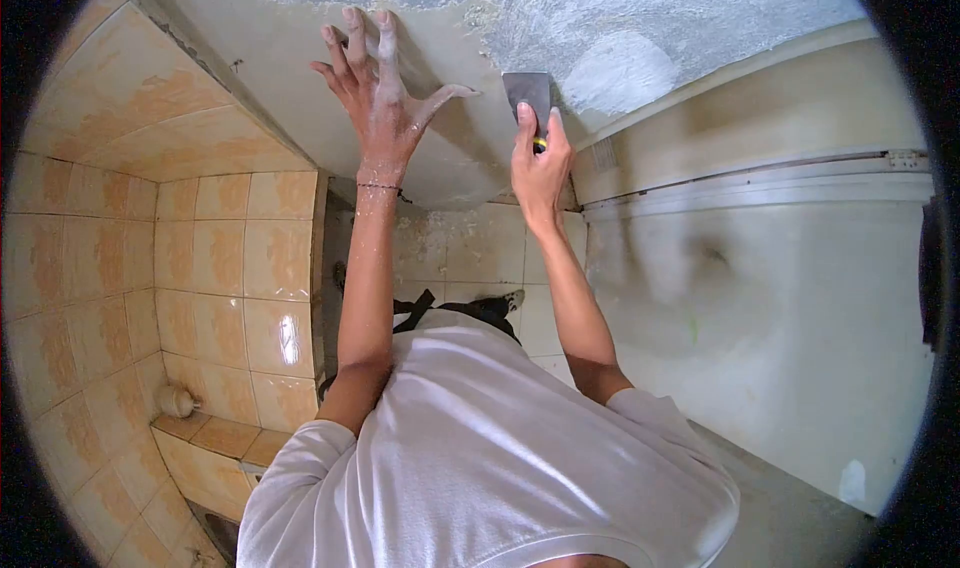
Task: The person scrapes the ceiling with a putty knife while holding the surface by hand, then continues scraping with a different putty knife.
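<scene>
My right hand [543, 168] grips a putty knife [529, 90], its thumb and fingers closed near the base of the grey metal blade. A bit of yellow and black handle shows between the fingers. The blade lies against the wall [450, 138], at the lower edge of a rough grey-white area [540, 18]. To its left, my left hand [380, 103] rests with fingers spread on the smoother beige part of the wall. White dust covers that hand and its forearm. A round, whiter patch [620, 73] sits right of the blade.
Orange-and-cream tiles [225, 253] cover the walls on the left, with a tiled ledge [205, 433] low down. A pale door-like panel [760, 298] stands on the right below a ridged trim [750, 188]. Crumbs lie on the tiled floor [485, 243] near my feet.
</scene>
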The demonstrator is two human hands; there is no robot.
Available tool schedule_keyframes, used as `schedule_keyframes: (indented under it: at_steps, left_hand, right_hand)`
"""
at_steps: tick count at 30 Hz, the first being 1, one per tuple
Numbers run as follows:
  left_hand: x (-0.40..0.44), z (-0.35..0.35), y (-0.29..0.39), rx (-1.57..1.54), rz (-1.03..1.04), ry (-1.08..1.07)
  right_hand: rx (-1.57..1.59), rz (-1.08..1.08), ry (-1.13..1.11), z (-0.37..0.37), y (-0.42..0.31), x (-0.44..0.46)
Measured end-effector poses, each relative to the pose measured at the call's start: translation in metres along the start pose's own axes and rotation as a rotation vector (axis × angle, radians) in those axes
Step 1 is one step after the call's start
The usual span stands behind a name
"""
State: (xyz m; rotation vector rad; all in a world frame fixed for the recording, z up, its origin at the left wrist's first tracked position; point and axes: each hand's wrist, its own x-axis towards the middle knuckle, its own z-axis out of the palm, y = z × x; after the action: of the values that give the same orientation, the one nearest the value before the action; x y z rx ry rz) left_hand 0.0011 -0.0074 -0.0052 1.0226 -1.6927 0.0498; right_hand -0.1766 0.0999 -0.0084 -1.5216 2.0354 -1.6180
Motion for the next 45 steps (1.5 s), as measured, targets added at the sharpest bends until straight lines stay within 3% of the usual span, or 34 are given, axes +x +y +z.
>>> schedule_keyframes:
  at_steps: [5,8,11,12,15,21,23,27,29,31,35,37,45]
  left_hand:
    - [-0.002,0.001,-0.001,0.005,0.001,0.001]
    - [-0.004,0.001,0.000,-0.031,0.003,-0.003]
    - [0.000,0.002,0.000,-0.014,0.002,0.009]
    - [-0.001,0.002,0.000,-0.017,0.008,0.013]
    - [-0.001,-0.001,0.000,-0.001,0.001,0.013]
    - [-0.001,0.002,0.000,-0.024,0.001,0.004]
    - [0.002,-0.001,-0.001,-0.009,-0.001,0.020]
    - [0.000,0.002,0.000,0.007,0.013,0.006]
    - [-0.004,0.001,0.000,-0.008,0.021,0.012]
    - [-0.001,0.001,0.000,0.018,0.035,0.021]
    - [0.000,-0.001,0.002,0.031,0.044,0.020]
    - [0.000,0.000,0.001,0.032,0.041,0.025]
    - [0.003,-0.001,0.003,0.049,0.038,0.020]
  right_hand:
    - [-0.043,0.073,-0.043,-0.007,0.015,0.001]
    - [-0.055,-0.016,-0.040,0.003,-0.025,0.012]
    - [0.019,-0.126,0.043,0.000,-0.011,0.009]
    - [0.080,-0.010,-0.001,-0.007,-0.006,0.005]
    - [-0.038,0.064,-0.082,-0.009,0.001,0.008]
    - [0.017,-0.034,-0.059,-0.009,-0.010,0.013]
    - [0.016,0.079,-0.095,-0.023,-0.005,0.008]
    - [0.117,0.025,-0.052,-0.008,-0.024,0.015]
    - [0.017,0.131,-0.100,-0.016,-0.033,0.014]
    - [0.004,0.024,-0.061,-0.023,-0.025,0.017]
    - [-0.007,0.133,-0.063,-0.021,-0.028,0.015]
    - [0.071,0.113,-0.010,-0.012,-0.031,0.013]
    - [-0.112,0.018,-0.074,-0.022,-0.035,0.024]
